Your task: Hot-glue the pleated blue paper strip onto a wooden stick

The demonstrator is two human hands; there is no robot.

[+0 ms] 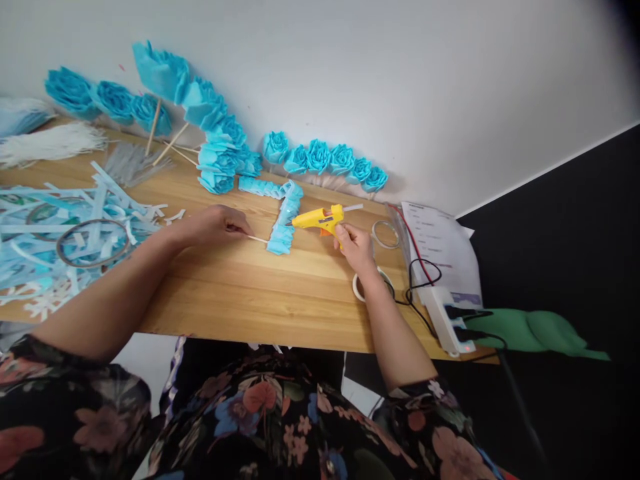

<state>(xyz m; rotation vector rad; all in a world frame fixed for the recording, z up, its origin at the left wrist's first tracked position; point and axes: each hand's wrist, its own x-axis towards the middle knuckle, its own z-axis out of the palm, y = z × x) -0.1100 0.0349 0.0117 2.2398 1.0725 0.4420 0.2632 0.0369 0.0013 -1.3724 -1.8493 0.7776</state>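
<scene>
My right hand (pixel 354 245) is wrapped round the handle of a yellow glue gun (pixel 315 219). The gun's nozzle points left, at a ruffled light-blue strip (pixel 286 213) that lies bent on the wooden table. Between the closed fingers of my left hand (pixel 225 225) is a thin pale stick (pixel 259 239), whose far end meets the strip near its lower end. The strip's other end runs left toward a stack of blue paper flowers (pixel 219 160).
Blue flowers (pixel 319 156) line the wall. Cut strips (pixel 30 240) heap at the left beside white strings (pixel 55 141). A tape roll (pixel 385 235), printed sheets (pixel 435 247) and a power strip (pixel 445 320) with cables lie at the right.
</scene>
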